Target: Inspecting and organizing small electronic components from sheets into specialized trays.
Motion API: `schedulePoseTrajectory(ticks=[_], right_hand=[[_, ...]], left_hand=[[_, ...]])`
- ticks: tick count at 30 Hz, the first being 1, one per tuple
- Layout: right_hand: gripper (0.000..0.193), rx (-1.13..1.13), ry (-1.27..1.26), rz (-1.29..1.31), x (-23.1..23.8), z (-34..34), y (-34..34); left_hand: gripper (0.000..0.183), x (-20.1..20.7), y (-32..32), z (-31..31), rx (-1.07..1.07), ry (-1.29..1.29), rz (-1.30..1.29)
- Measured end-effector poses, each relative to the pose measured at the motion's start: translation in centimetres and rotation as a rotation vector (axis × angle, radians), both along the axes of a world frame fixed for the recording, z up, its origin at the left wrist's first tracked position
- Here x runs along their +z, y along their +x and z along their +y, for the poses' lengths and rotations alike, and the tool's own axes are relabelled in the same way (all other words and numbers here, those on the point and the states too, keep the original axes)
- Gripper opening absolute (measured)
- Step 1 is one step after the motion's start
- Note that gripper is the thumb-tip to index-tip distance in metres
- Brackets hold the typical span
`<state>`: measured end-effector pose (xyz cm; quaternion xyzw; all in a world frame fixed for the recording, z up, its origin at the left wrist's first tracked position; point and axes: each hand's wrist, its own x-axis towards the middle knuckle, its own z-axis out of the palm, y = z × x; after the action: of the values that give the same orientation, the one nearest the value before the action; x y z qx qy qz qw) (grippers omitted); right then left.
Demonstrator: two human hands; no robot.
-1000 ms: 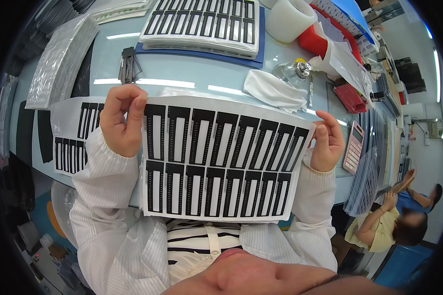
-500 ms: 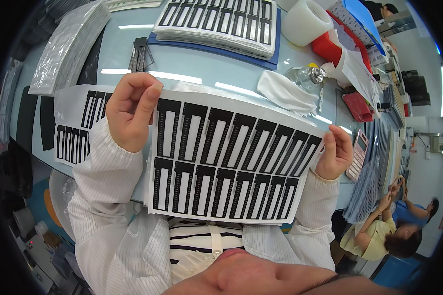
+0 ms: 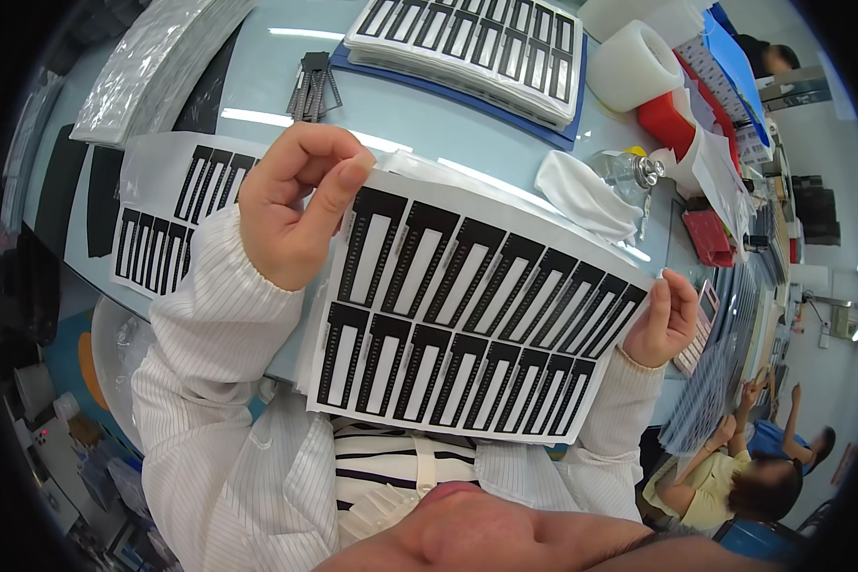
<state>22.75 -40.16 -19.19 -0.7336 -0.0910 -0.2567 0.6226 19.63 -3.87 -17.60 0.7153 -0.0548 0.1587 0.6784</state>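
Observation:
A white sheet carrying two rows of black rectangular frames hangs between my hands, tilted up in front of my chest. My left hand pinches its upper left corner between thumb and fingers. At the upper right corner, my right hand grips the edge with closed fingers. Behind the held sheet, the edges of more white sheets show at the upper and left sides. Another printed sheet lies on the table to the left, partly covered by my left sleeve.
A stack of similar sheets rests on a blue board at the back. Loose black frames lie beside it. A plastic-wrapped pile stands far left. Rightward are a white cloth, glass bottle, white roll and calculator. Other people sit far right.
The view has shifted, so the table things appear further right. The held sheet has tilted, its right side lower than before. Both hands keep their grip on its corners.

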Motion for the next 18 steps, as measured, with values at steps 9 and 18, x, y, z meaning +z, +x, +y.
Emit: schedulePoseTrajectory(ticks=[9,18], right_hand=[[0.017,0.002,0.014,0.0,-0.14,-0.12,-0.04],[0.017,0.009,0.024,-0.01,-0.18,-0.14,-0.02]], left_hand=[[0.012,0.22,-0.32,-0.01,0.013,0.003,-0.019],[0.012,0.24,-0.37,-0.04,0.015,0.014,-0.033]])
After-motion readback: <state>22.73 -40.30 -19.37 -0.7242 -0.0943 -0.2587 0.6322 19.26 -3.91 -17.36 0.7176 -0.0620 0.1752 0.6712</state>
